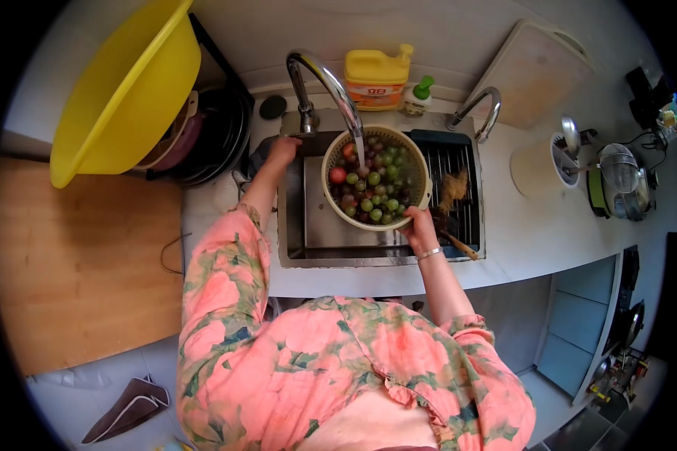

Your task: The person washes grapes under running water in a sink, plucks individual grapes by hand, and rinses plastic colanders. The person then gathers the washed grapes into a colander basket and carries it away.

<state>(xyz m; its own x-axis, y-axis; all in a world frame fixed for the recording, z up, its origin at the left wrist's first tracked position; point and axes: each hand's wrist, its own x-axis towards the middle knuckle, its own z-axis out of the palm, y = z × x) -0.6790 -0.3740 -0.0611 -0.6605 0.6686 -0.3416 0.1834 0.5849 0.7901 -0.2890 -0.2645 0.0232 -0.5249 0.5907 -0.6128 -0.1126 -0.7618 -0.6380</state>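
Observation:
A cream colander [329, 197] full of green and reddish grapes [376, 179] is held over the sink [302, 218]. My right hand [420, 228] grips its near right rim, with a bracelet at the wrist. Water runs from the curved chrome faucet [331, 79] onto the grapes. At the faucet's base, my left hand [283, 150] has its fingers closed at the faucet handle [299, 136]; the fingertips are small in view. A few rounder red fruits [338, 175] lie among the grapes at the left side of the colander.
Right of the colander, a black drying rack [470, 214] holds a brown scrubber [453, 189] and a wooden-handled brush [459, 244]. Behind stand a yellow detergent jug [376, 75], a green-capped bottle [417, 98] and a second small faucet [489, 113]. A yellow basin [128, 90] leans at the left.

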